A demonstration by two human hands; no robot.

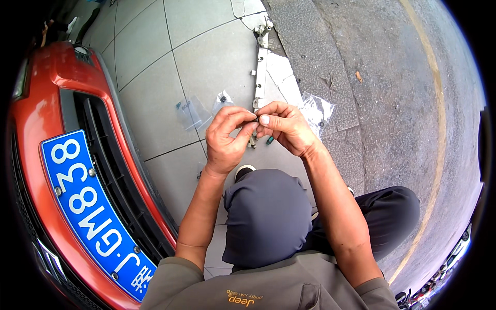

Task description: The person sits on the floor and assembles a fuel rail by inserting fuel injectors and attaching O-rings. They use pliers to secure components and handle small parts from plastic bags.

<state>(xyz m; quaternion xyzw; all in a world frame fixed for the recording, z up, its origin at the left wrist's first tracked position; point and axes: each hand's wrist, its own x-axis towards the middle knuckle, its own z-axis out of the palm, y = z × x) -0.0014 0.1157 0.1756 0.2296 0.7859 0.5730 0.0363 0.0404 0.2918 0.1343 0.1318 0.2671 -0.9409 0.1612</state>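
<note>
My left hand [227, 139] and my right hand [290, 128] meet in front of me above the floor. Their fingertips pinch a tiny dark piece [256, 120] between them, too small and covered to name. Beneath and beyond my fingers lies a long whitish metal rail [261, 72] with holes and brackets, its near end partly hidden by my hands. Close under my right hand is a small green-and-black object [269, 140]. One clear plastic bag [194, 114] with little parts lies left of my hands, and another clear bag [316, 111] lies to the right.
A red car's front bumper [77, 77] with a blue plate [98, 212] takes up the left side. A small bag [223, 98] of dark parts sits on the grey floor tiles [147, 72]. Rough asphalt [392, 103] with a yellow line [440, 103] stretches along the right. My bent knee [398, 206] is at lower right.
</note>
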